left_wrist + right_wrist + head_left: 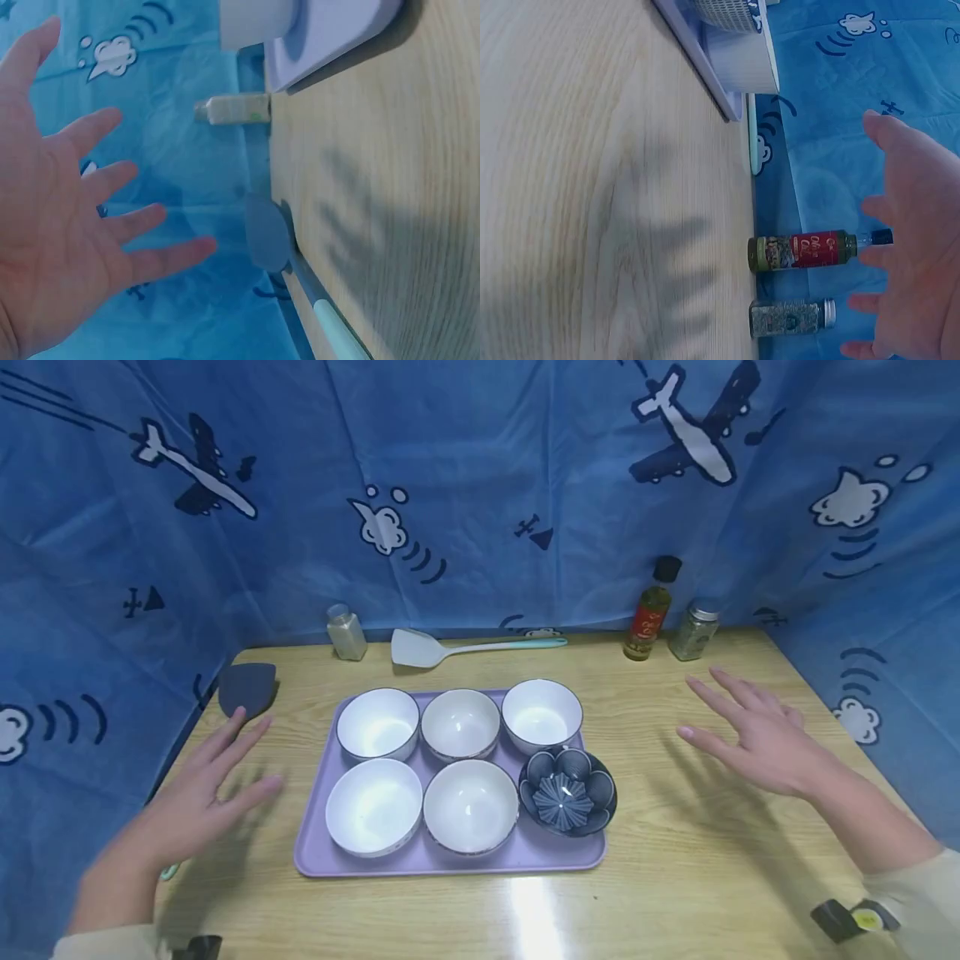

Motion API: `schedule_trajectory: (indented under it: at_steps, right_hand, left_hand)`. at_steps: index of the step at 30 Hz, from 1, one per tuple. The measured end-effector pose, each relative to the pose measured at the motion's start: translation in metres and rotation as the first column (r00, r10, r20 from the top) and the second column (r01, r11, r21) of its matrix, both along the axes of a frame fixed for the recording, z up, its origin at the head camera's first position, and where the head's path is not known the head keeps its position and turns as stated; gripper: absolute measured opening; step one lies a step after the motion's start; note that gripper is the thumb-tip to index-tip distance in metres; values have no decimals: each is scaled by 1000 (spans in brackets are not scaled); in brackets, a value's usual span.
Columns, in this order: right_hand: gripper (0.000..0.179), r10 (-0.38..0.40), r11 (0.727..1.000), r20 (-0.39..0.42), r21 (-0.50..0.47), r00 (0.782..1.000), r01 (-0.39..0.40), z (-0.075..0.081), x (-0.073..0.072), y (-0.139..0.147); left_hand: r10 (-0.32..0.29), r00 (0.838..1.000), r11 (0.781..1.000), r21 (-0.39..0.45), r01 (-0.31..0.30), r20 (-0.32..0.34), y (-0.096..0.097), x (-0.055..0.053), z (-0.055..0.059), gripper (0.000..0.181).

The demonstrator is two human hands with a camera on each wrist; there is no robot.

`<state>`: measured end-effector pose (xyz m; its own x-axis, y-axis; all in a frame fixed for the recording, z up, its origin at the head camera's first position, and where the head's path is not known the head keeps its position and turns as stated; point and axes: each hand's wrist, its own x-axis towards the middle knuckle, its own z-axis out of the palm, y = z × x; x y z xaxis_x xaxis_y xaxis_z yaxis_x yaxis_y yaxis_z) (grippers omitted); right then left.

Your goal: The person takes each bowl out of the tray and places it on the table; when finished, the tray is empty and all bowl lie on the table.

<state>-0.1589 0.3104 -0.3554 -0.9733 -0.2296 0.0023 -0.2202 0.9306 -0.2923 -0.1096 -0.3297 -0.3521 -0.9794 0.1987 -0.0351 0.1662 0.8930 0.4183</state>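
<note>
Your left hand (202, 793) is raised above the table (675, 885), its fingers straight and spread apart, with the thumb toward the middle. Just ahead of those fingertips in the head view is the blade of a dark spatula (247, 687); its handle runs back beneath your hand, and the light-green end shows under your wrist. To the right of your left hand, between it and your other hand, a lilac tray (315, 843) lies on the table, carrying five pale bowls (471, 807) and one dark petal-shaped bowl (567, 793). The dark one sits at the tray's front right, making it the bowl nearest your right hand (765, 739). That hand is also held above the table, well apart from the tray, its fingers extended and separated. Ahead of it stand a capped jar (694, 631) and, a little to the left, an oil bottle (648, 614) with a red label. Farther ahead and to the right of your left hand is a small shaker (347, 633), and beyond that a white spatula (417, 648) lies behind the tray, its turquoise handle pointing toward your right-hand side. Blue airplane-print cloth (465, 452) hangs past everything ahead of both hands.
</note>
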Motion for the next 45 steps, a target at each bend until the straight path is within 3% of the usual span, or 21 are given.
schedule_trajectory:
  at_steps: [4, 10, 15, 20, 25, 28, 32, 35, 41, 45]
  right_hand:
    - [75, 35, 999, -28, -18, 999, -35, 4, -8, -4]
    - [73, 99, 989, -25, -111, 995, -102, 3, -16, -17]
    - [69, 119, 970, 15, -216, 993, -113, -1, -22, -35]
    - [66, 151, 941, 38, -310, 988, -132, -9, -34, -51]
    - [61, 211, 874, 78, -462, 974, -153, -23, -49, -62]
    - [60, 237, 827, 123, -546, 964, -134, -30, -56, -67]
    - [62, 272, 761, 197, -643, 942, -85, -40, -62, -72]
    - [64, 302, 710, 255, -703, 919, -38, -47, -65, -73]
    - [69, 335, 647, 339, -761, 879, 47, -57, -73, -81]
    - [70, 338, 627, 370, -774, 865, 87, -63, -75, -89]
  left_hand:
    - [6, 1000, 997, 74, -6, -2, -4, 1, -1, 76]
    - [18, 1000, 991, 133, -20, 16, -9, 5, -13, 71]
    - [48, 996, 974, 215, -63, 74, -12, 14, -28, 67]
    - [54, 987, 968, 236, -90, 153, -14, 15, -41, 70]
    - [16, 982, 952, 297, -73, 188, -15, 14, -56, 66]
    - [-17, 974, 918, 390, -75, 227, -16, 15, -64, 64]
    - [-62, 943, 872, 478, -108, 326, -16, 16, -74, 65]
    - [-81, 925, 852, 508, -129, 372, -15, 16, -81, 65]
    - [-21, 923, 837, 512, -193, 384, -13, 16, -87, 67]
    - [-2, 925, 822, 527, -215, 380, -12, 19, -91, 66]
